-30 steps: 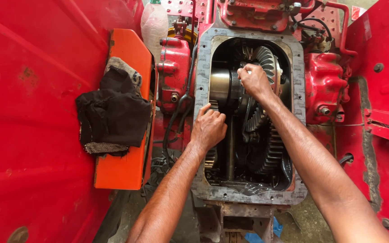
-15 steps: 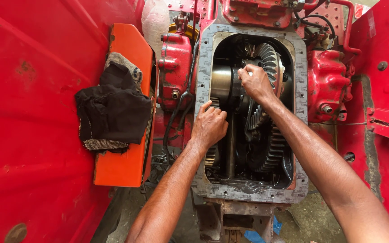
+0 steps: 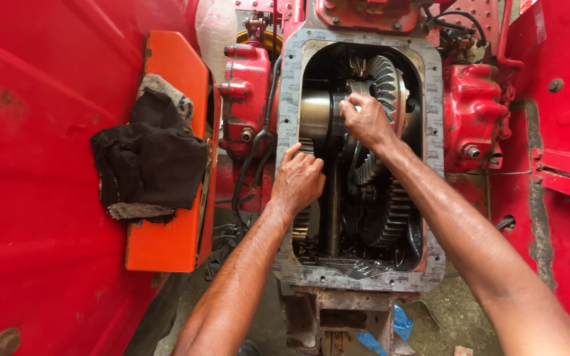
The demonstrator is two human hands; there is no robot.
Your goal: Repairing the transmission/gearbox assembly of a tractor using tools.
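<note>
With the cover off, both hands work inside the open gear housing [image 3: 430, 165]. Right hand [image 3: 366, 120] grips the ring gear [image 3: 385, 79] up top, fingers closed on it. Left hand [image 3: 300, 179] curls shut over the shaft [image 3: 333, 217] at the gasket edge, apparently steadying. Black rag [image 3: 150, 158] lies on the orange panel [image 3: 166, 244], well apart.

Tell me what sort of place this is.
Probably a tractor repair workshop: an opened gear housing exposes a large ring gear, both bare hands reach inside, and a dirty black rag lies on red bodywork.
</note>
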